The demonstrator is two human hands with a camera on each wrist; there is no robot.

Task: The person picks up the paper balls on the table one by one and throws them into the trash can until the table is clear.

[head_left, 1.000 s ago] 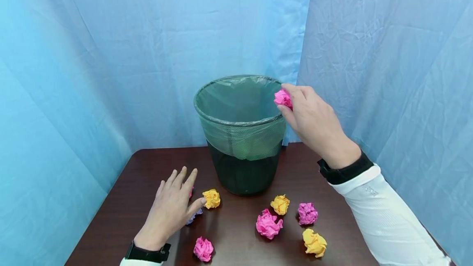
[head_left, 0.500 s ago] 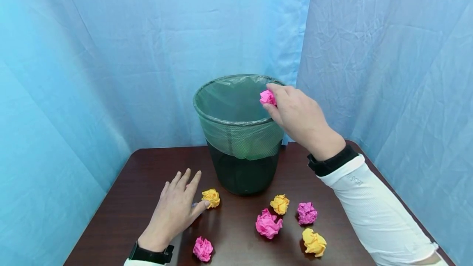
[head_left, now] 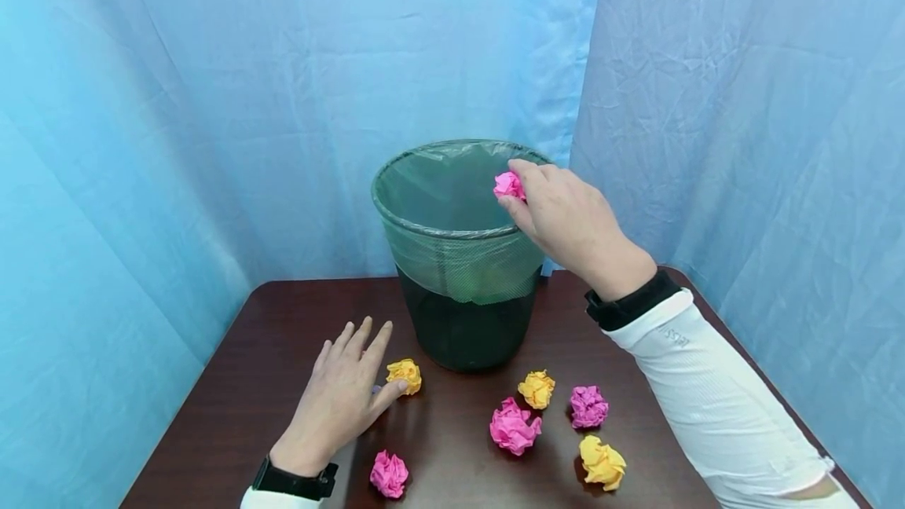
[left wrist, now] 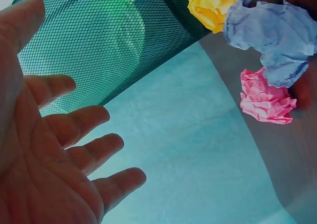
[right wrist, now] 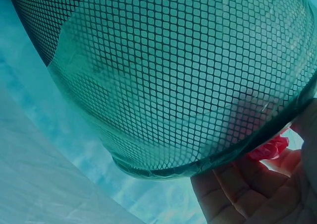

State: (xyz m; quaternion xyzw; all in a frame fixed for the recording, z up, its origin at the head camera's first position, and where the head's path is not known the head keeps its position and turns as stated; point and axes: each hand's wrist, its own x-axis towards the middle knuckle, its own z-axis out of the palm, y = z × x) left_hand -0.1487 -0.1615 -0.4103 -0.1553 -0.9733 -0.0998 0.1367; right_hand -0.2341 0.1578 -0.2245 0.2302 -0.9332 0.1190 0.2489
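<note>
My right hand (head_left: pixel 569 218) pinches a pink crumpled paper ball (head_left: pixel 509 186) between thumb and fingers, over the right rim of a mesh wastebasket (head_left: pixel 467 336) lined with a green bag. The right wrist view shows the same pink paper ball (right wrist: pixel 270 148) just past the rim. Fingers spread and palm down, my left hand (head_left: pixel 339 399) hovers above the table's left part, holding nothing. By its thumb lies a yellow paper ball (head_left: pixel 404 375). Mostly hidden under this hand in the head view, a blue paper ball (left wrist: pixel 272 33) and a pink one (left wrist: pixel 266 97) appear in the left wrist view.
Nearer on the dark table (head_left: pixel 233 383) lie a pink paper ball (head_left: pixel 389 474), a larger pink one (head_left: pixel 514 426), a yellow one (head_left: pixel 536 389), a purple one (head_left: pixel 588 407) and another yellow one (head_left: pixel 602 463). Blue curtains (head_left: pixel 318 100) hang behind and at both sides.
My right hand has moved left with the pink paper ball, from the basket's right edge to over its opening. The left hand has shifted slightly right.
</note>
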